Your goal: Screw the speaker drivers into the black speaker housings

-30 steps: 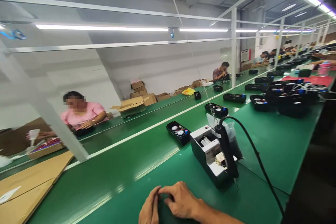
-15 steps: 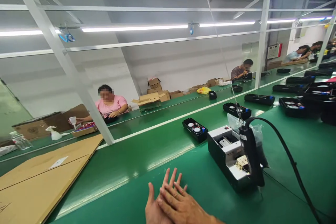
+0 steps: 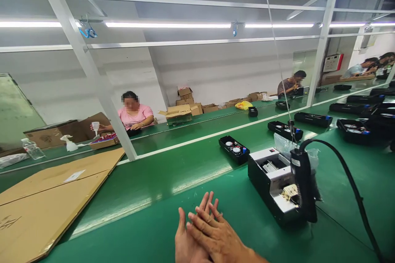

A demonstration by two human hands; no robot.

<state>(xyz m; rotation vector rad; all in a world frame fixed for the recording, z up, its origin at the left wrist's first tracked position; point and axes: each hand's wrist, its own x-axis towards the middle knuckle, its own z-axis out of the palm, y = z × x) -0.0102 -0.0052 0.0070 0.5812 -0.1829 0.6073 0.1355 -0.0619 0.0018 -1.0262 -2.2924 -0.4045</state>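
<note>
Black tray point(image 3: 243, 158), white discs point(image 3: 236, 150) inside

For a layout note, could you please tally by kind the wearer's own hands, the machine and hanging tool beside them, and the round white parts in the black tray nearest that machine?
Own hands: 2 (left hand, right hand)
Machine: 1
Hanging tool: 1
Round white parts: 2
Total: 6

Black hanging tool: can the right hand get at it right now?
Probably yes: the right hand lies against the left hand, seemingly holding nothing, and the black tool hangs by the machine, nothing visibly in front of it.
</note>
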